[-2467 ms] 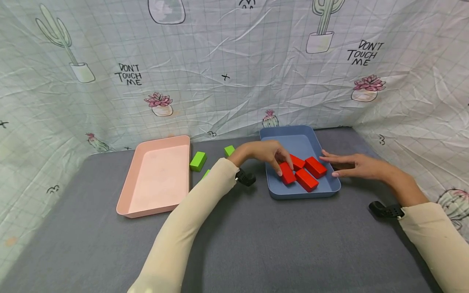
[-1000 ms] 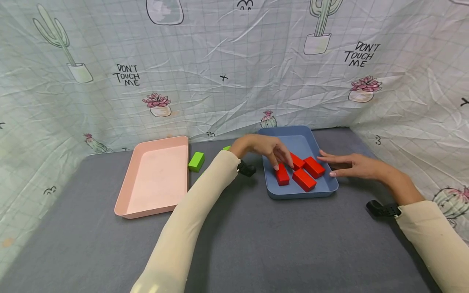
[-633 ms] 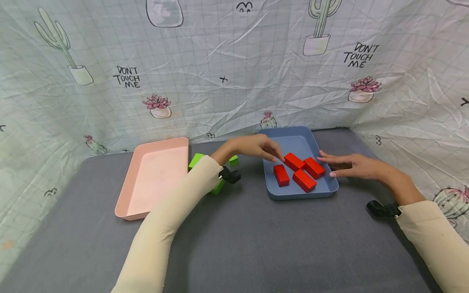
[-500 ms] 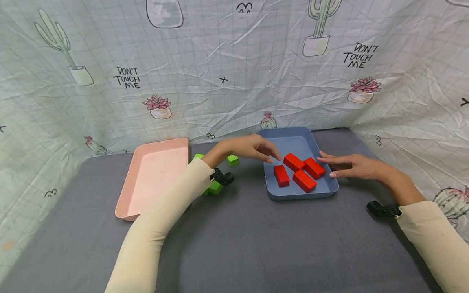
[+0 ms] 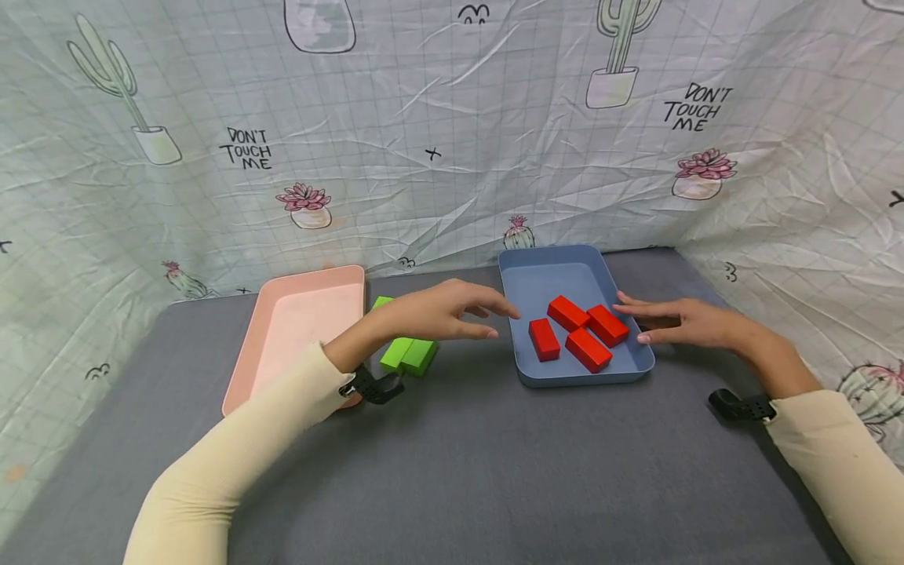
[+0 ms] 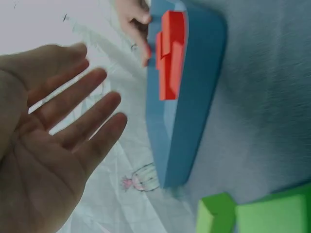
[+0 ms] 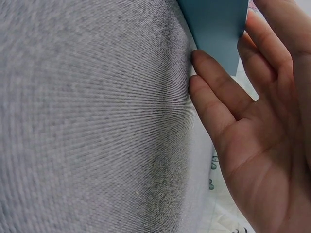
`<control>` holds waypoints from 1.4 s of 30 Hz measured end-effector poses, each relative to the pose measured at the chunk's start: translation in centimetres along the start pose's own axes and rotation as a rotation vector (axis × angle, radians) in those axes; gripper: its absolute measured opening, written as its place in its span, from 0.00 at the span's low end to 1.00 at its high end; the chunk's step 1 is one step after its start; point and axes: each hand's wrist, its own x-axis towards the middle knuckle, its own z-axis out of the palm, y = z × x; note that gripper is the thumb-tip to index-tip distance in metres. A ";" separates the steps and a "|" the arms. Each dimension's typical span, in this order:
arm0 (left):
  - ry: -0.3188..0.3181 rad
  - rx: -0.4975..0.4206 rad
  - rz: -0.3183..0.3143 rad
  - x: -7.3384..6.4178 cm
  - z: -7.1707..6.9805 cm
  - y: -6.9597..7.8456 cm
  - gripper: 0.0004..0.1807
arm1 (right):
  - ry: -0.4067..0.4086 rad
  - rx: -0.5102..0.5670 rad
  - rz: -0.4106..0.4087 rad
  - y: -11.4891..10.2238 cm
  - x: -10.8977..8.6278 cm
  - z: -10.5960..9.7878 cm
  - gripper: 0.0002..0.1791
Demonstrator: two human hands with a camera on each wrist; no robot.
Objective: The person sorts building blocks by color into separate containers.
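Observation:
Several red blocks (image 5: 544,339) lie in the front half of the blue tray (image 5: 512,271). My left hand (image 5: 445,310) hovers left of that tray, its fingers extended toward the rim and nothing in them. In the left wrist view its palm (image 6: 48,160) faces the camera, fingers loosely spread. My right hand (image 5: 688,322) is at the tray's right side, fingertips right at the wall, fingers relaxed. The right wrist view shows those fingers (image 7: 214,107) beside the tray's blue wall (image 7: 216,29). Several green blocks (image 5: 420,357) lie on the table under my left forearm, partly hidden.
A pink tray (image 5: 243,357) stands to the left, its right side partly covered by my left sleeve. The grey tabletop (image 5: 494,471) stretches in front of both trays. A printed cloth (image 5: 395,102) hangs behind and at the sides.
My left hand let go of a red block in the blue tray, then drew back left out of the tray. More green blocks came into sight. My right hand stayed in place.

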 end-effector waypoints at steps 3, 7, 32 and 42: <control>0.050 -0.012 -0.032 -1.5 0.7 0.3 0.21 | 0.000 0.003 0.004 -0.1 0.0 0.1 0.35; 0.099 -0.016 -0.089 -3.4 1.5 0.2 0.22 | -0.003 0.010 0.016 -0.2 -0.1 0.1 0.36; 0.547 0.073 -0.352 -19.0 3.3 -2.1 0.22 | 0.014 -0.056 0.030 0.1 -0.3 0.1 0.36; 0.725 0.025 -0.503 -25.5 3.2 -1.8 0.24 | 0.008 -0.042 0.036 0.1 0.0 0.2 0.36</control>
